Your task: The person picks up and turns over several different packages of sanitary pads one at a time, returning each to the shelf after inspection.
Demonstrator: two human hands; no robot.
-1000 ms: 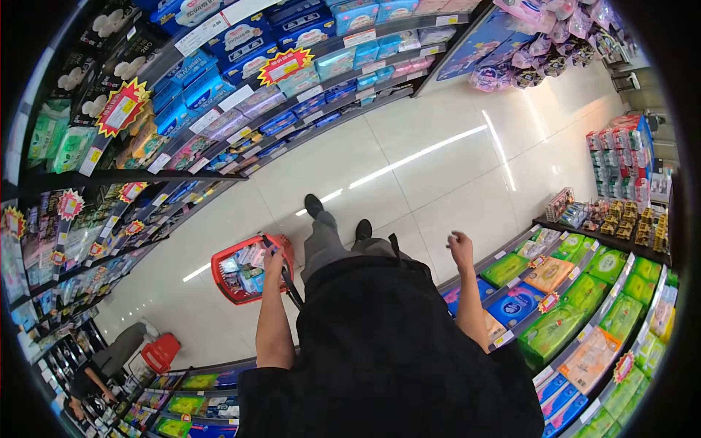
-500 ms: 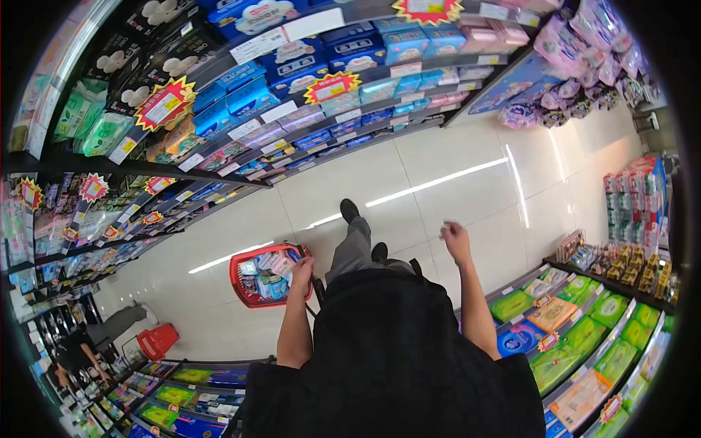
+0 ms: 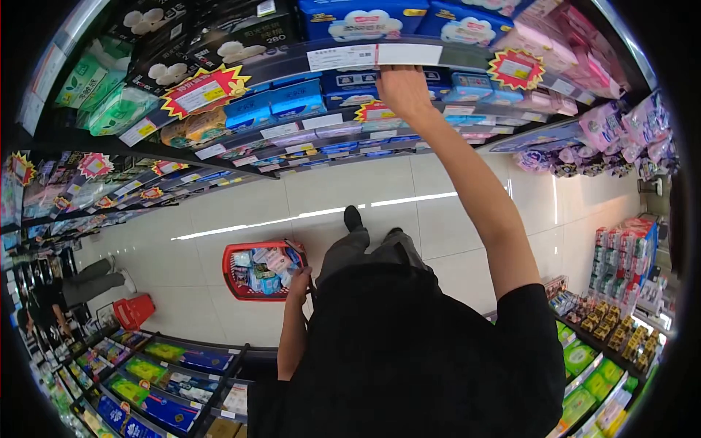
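My left hand (image 3: pixel 299 283) is closed on the dark handle of a red shopping basket (image 3: pixel 228 271), which stands on the floor at my left. Several small packs (image 3: pixel 269 264) in white, pink and blue lie inside it. My right arm stretches up to the shelf, where my right hand (image 3: pixel 406 93) meets the lower edge of a white price label (image 3: pixel 409 55). Its fingertips are hidden at the label strip, so their grip does not show. Dark blue packs (image 3: pixel 350 86) sit on the shelf beside this hand, and larger blue packs (image 3: pixel 363 20) lie above.
Starburst price signs (image 3: pixel 205 92) stick out from the shelf edges. Hanging pink-purple bags (image 3: pixel 606 124) are at the right end. Behind me stand low racks of green and blue packs (image 3: pixel 157 409). Another person (image 3: pixel 45 306) is at far left by a red basket (image 3: pixel 133 312).
My right hand has risen from beside my body to the shelf's price label. The shelf appears nearer and has shifted in view. My left hand stays at the basket handle.
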